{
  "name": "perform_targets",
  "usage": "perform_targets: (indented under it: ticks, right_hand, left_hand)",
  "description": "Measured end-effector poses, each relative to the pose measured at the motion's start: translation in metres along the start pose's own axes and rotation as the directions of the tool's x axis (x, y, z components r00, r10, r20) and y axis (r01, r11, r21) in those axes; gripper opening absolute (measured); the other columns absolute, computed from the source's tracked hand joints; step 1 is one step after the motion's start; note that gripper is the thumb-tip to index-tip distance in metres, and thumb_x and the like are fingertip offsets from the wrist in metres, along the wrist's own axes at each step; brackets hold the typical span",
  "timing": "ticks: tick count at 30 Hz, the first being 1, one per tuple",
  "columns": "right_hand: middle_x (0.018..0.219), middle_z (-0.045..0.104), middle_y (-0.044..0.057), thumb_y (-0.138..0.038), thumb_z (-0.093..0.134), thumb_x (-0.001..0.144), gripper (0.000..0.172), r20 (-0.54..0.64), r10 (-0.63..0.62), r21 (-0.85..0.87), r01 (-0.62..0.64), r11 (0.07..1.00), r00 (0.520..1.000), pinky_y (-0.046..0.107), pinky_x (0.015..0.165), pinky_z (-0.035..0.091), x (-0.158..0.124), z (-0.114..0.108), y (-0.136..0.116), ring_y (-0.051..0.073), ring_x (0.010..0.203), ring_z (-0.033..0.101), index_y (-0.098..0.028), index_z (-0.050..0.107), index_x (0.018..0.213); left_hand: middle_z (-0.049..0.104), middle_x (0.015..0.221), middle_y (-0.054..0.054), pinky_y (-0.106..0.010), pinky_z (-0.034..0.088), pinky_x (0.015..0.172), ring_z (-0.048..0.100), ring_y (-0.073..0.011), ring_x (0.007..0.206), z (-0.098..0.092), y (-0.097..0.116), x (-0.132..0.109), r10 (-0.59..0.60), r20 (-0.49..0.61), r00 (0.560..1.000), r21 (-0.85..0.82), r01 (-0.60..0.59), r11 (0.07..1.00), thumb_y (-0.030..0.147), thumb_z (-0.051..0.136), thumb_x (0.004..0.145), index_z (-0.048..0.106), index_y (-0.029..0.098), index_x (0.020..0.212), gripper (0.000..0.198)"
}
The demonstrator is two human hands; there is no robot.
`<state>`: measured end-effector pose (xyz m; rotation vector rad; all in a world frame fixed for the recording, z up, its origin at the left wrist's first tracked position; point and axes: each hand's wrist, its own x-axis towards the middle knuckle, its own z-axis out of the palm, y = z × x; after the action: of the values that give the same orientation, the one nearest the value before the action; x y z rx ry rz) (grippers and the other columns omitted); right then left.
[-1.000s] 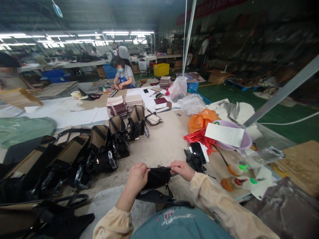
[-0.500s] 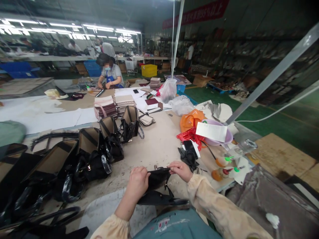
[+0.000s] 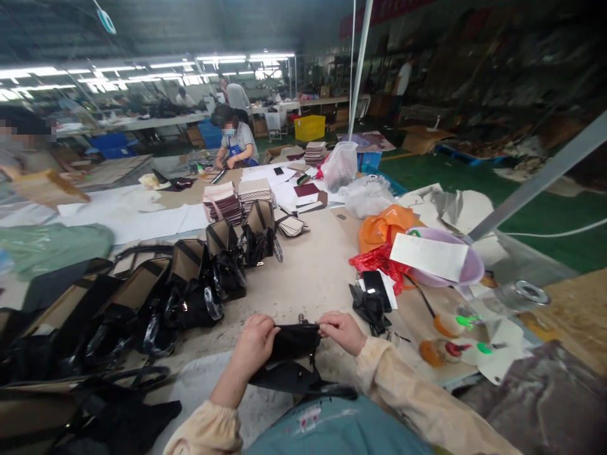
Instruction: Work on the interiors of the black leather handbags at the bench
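A black bag (image 3: 294, 344) is at the front edge of the table, close to my body. My left hand (image 3: 260, 340) pinches the left end of its upper edge. At the right end of that edge, my right hand (image 3: 342, 331) grips it between thumb and fingers, so the edge is stretched nearly straight. Below, a black flap or strap part (image 3: 284, 376) with small metal fittings hangs toward my apron. A small metal piece (image 3: 301, 318) shows just behind the bag's upper edge.
Several black bags with tan insides (image 3: 190, 284) stand in a row at left. Stacked panels (image 3: 222, 202) lie behind them. To the right are a purple basin (image 3: 467, 260), a red plastic bag (image 3: 374, 258) and glue bottles (image 3: 439, 352). A co-worker (image 3: 237, 142) sits across the table.
The view has turned left, bringing another person in at the far left. Both hands keep their hold on the bag, whose upper edge now looks straighter and more level.
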<state>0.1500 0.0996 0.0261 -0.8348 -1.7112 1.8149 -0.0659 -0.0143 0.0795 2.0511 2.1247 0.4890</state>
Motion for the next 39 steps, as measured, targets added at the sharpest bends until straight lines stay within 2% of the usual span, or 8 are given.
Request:
perform_targets:
  ticks: [7, 12, 17, 24, 28, 31, 33, 39]
  right_hand:
    - [0.086, 0.062, 0.006, -0.031, 0.059, 0.071, 0.019, 0.132, 0.021, 0.075, -0.032, 0.997, 0.991, 0.031, 0.060, 0.055, 0.001, -0.008, 0.007, 0.015, 0.063, 0.062, -0.017, 0.070, 0.078]
    - [0.064, 0.063, 0.004, -0.028, 0.056, 0.076, 0.023, 0.139, -0.133, -0.222, 0.161, 0.962, 0.981, 0.027, 0.066, 0.049, 0.001, -0.008, -0.004, 0.016, 0.067, 0.059, -0.019, 0.068, 0.060]
    - [0.072, 0.066, 0.004, -0.022, 0.052, 0.077, 0.021, 0.139, -0.207, -0.269, 0.238, 0.933, 0.968, 0.027, 0.068, 0.049, 0.002, -0.009, -0.003, 0.016, 0.072, 0.060, -0.020, 0.070, 0.068]
    - [0.088, 0.064, 0.007, -0.020, 0.047, 0.075, 0.025, 0.097, -0.095, -0.054, 0.101, 0.993, 0.991, 0.028, 0.058, 0.053, -0.006, -0.009, 0.009, 0.014, 0.062, 0.062, -0.019, 0.070, 0.083]
    - [0.079, 0.067, 0.006, -0.025, 0.056, 0.074, 0.016, 0.049, -0.191, -0.198, 0.197, 0.960, 0.980, 0.030, 0.070, 0.051, -0.008, -0.006, -0.001, 0.017, 0.073, 0.062, -0.020, 0.071, 0.079]
    - [0.068, 0.066, 0.005, -0.026, 0.056, 0.076, 0.017, 0.009, -0.187, -0.275, 0.183, 0.944, 0.982, 0.028, 0.067, 0.050, -0.006, -0.002, -0.005, 0.016, 0.069, 0.061, -0.020, 0.070, 0.069]
    - [0.067, 0.065, 0.004, -0.023, 0.054, 0.077, 0.018, -0.013, -0.158, -0.269, 0.149, 0.952, 0.987, 0.027, 0.063, 0.051, -0.005, -0.001, -0.003, 0.016, 0.065, 0.061, -0.019, 0.069, 0.068]
    - [0.085, 0.065, 0.007, -0.025, 0.050, 0.077, 0.022, -0.031, -0.080, -0.080, 0.077, 0.994, 0.996, 0.028, 0.058, 0.054, -0.007, -0.002, 0.006, 0.015, 0.063, 0.063, -0.017, 0.069, 0.084]
  left_hand:
    - [0.059, 0.077, -0.005, -0.034, 0.042, 0.082, 0.054, -0.0177, 0.080, -0.003, 0.008, -0.002, -0.041, -0.009, 0.999, -0.031, 0.040, 0.999, 0.026, 0.040, 0.086, 0.055, 0.018, 0.072, 0.022]
    - [0.060, 0.079, -0.005, -0.038, 0.039, 0.091, 0.055, -0.0166, 0.080, -0.004, 0.013, -0.006, -0.062, -0.021, 0.998, -0.047, 0.061, 0.997, 0.025, 0.041, 0.085, 0.056, 0.019, 0.072, 0.021]
    - [0.060, 0.079, -0.003, -0.038, 0.037, 0.096, 0.056, -0.0147, 0.078, -0.004, 0.014, -0.006, -0.062, -0.020, 0.998, -0.047, 0.061, 0.997, 0.023, 0.042, 0.084, 0.055, 0.019, 0.070, 0.020]
    - [0.060, 0.077, -0.004, -0.036, 0.041, 0.088, 0.055, -0.0156, 0.077, -0.003, 0.012, -0.003, -0.052, -0.021, 0.998, -0.038, 0.051, 0.998, 0.023, 0.042, 0.084, 0.055, 0.019, 0.071, 0.018]
    - [0.060, 0.079, -0.005, -0.037, 0.040, 0.089, 0.055, -0.0166, 0.078, -0.002, 0.009, -0.002, -0.039, -0.019, 0.999, -0.049, 0.038, 0.998, 0.024, 0.041, 0.084, 0.055, 0.019, 0.071, 0.020]
    - [0.060, 0.079, -0.005, -0.036, 0.041, 0.087, 0.055, -0.0172, 0.079, -0.002, 0.007, -0.001, -0.023, -0.017, 1.000, -0.057, 0.022, 0.998, 0.025, 0.041, 0.085, 0.055, 0.020, 0.072, 0.019]
    - [0.060, 0.079, -0.005, -0.036, 0.041, 0.086, 0.055, -0.0173, 0.080, -0.001, 0.006, -0.001, -0.015, -0.019, 1.000, -0.063, 0.014, 0.998, 0.025, 0.041, 0.085, 0.054, 0.019, 0.071, 0.020]
    - [0.060, 0.078, -0.005, -0.036, 0.041, 0.085, 0.054, -0.0178, 0.079, 0.000, 0.002, 0.003, -0.015, -0.004, 1.000, -0.068, 0.015, 0.998, 0.025, 0.041, 0.085, 0.054, 0.019, 0.071, 0.020]
